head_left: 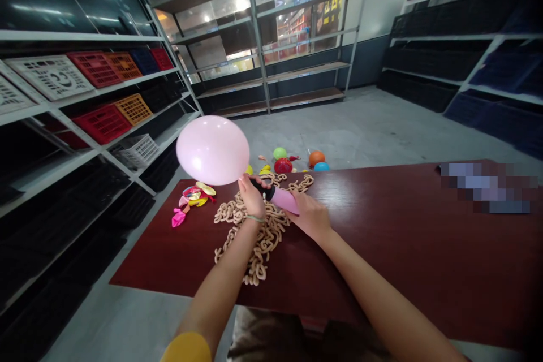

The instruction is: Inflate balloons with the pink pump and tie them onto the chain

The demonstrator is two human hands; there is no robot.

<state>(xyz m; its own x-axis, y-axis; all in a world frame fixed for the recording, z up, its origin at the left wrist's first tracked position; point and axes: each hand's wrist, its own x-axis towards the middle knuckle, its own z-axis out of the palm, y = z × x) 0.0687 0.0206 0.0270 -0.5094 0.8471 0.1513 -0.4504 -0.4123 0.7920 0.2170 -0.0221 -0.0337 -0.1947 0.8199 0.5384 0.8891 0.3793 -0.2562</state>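
Observation:
A pale pink, inflated balloon (212, 150) is held above the table's far left part. My left hand (253, 199) is closed around the balloon's neck and the black end of a hand balloon pump (285, 200); its fingers hide where the two meet. My right hand (313, 217) wraps round the pink part of the pump, to the right of the left hand. Beneath both hands lies a spread of tan, curly, rope-like pieces (271, 237). Left of them is a small pile of uninflated balloons (197, 197) in pink, yellow and other colours.
A dark red-brown table (382, 249) stretches across the front. On the floor beyond it are several coloured balloons (283, 166). Shelves with plastic crates (95, 70) stand on the left, and a metal rack (263, 34) stands at the back. A blurred-out object (483, 184) is at the table's right.

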